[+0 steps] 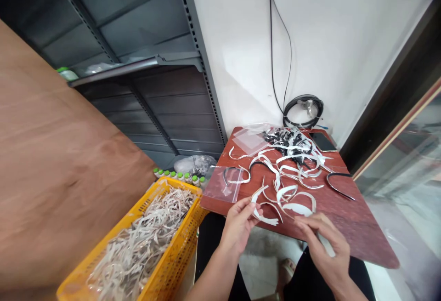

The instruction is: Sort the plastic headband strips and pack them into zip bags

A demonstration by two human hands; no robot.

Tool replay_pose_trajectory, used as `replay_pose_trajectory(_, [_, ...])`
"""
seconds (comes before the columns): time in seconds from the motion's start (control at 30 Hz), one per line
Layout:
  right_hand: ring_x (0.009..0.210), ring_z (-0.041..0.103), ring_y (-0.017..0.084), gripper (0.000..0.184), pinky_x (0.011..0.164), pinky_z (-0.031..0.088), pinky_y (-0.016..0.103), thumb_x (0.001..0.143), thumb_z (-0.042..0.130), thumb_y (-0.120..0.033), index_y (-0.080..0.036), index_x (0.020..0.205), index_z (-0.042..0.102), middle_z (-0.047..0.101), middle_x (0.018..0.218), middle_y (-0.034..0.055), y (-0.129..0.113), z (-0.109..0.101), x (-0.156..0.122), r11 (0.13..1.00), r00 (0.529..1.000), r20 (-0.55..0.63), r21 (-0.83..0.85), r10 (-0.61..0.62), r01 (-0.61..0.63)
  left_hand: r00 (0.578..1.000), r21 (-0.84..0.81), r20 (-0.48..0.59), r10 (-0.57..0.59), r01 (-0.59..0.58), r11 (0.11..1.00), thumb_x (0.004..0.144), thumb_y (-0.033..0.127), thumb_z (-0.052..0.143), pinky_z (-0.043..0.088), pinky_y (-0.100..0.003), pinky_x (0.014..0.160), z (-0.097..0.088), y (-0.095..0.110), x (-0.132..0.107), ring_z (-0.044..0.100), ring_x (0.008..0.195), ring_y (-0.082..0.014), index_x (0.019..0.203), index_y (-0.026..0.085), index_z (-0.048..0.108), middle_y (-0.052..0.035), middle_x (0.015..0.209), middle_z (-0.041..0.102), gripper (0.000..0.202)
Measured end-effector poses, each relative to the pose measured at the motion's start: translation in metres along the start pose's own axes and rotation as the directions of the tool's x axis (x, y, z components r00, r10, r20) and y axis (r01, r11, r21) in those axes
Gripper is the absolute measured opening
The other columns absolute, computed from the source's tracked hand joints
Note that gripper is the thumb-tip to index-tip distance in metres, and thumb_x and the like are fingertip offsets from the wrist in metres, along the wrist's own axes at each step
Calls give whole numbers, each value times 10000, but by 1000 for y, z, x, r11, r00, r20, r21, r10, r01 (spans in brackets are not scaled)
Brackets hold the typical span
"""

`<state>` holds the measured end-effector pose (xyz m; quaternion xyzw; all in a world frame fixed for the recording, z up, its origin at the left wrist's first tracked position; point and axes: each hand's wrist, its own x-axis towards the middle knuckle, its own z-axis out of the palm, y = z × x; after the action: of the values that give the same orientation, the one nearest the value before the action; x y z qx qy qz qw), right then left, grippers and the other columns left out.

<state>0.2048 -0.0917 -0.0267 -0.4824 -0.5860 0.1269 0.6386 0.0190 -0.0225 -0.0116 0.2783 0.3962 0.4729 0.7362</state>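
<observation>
My left hand [241, 220] is closed, thumb against fingers, on a curved white strip [267, 219] with a thin tan edge, held over the table's front edge. My right hand [324, 241] is closed round another white strip [326, 246]; its flat end shows below the fingers, and the rest is partly hidden by them. A looped white strip [308, 197] lies just beyond the right fingertips. Further back on the red-brown table [365, 232], several curved white strips [285, 167] and a dark curved band [339, 186] lie loosely, beside a heap of black and white pieces [292, 140].
A yellow crate [186, 232] full of similar strips stands at my left, near green-capped bottles [188, 178]. Clear plastic bags [223, 184] and a phone [323, 141] lie on the table. Behind are grey shelves [138, 66] and a coiled black cable [292, 124].
</observation>
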Motion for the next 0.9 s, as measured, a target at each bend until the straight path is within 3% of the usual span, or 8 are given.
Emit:
replay_pose_trajectory(0.13, [599, 503, 122, 346, 603, 417, 285, 772, 641, -40, -243, 1052, 655, 536, 722, 1, 5, 14, -12, 983, 981, 65, 21, -181, 180, 990, -105, 53, -134, 139, 985, 727, 234, 701, 503, -296, 727, 6, -5, -5, 642, 743, -159, 925, 119, 658, -91, 842, 690, 233])
replay_pose_trajectory(0.23, [590, 485, 117, 372, 656, 423, 316, 777, 639, -41, -255, 1081, 651, 493, 701, -11, 11, 17, -15, 976, 968, 125, 23, -218, 217, 983, -85, 66, -173, 178, 980, 728, 240, 701, 510, -297, 722, 8, -5, -8, 644, 743, -161, 954, 108, 660, -115, 876, 698, 265])
replay_pose_trajectory(0.5, [647, 516, 135, 281, 569, 422, 266, 820, 595, -80, -233, 1050, 648, 517, 746, 17, 17, 15, -18, 983, 926, 362, 176, -106, 44, 978, -53, 81, -190, 194, 979, 740, 237, 694, 505, -267, 714, 4, -4, -7, 648, 760, -153, 968, 120, 663, -111, 897, 705, 258])
replay_pose_trajectory(0.63, [708, 543, 147, 243, 627, 450, 271, 850, 571, -133, -240, 1060, 628, 543, 799, 30, 15, 16, -17, 986, 906, 422, 154, -13, -57, 983, -55, 77, -169, 173, 983, 735, 220, 698, 511, -286, 728, -1, -7, -6, 649, 744, -151, 928, 124, 665, -87, 838, 702, 218])
replay_pose_trajectory(0.7, [792, 554, 173, 312, 709, 467, 302, 845, 597, -212, -232, 1156, 574, 550, 875, 52, 13, 12, -14, 988, 897, 443, 130, 15, -80, 989, -53, 40, -141, 144, 988, 726, 223, 708, 510, -282, 731, -6, -5, -4, 652, 742, -151, 931, 128, 660, -82, 829, 700, 231])
replay_pose_trajectory(0.83, [1057, 502, 273, 634, 876, 451, 382, 800, 591, -531, -195, 1315, 439, 507, 1152, 130, 7, -3, -7, 984, 864, 501, 123, 48, -126, 996, -18, -54, -73, 72, 997, 707, 228, 725, 511, -284, 742, -18, 2, -1, 655, 755, -155, 957, 131, 650, -88, 853, 699, 278])
replay_pose_trajectory(0.9, [1123, 477, 278, 565, 891, 453, 373, 859, 483, -546, -204, 1307, 450, 497, 1206, 131, 4, -8, -4, 985, 865, 496, 99, 77, -144, 996, -5, -82, -41, 41, 999, 702, 234, 729, 511, -286, 742, -22, 6, -2, 655, 753, -155, 949, 132, 650, -87, 847, 699, 279])
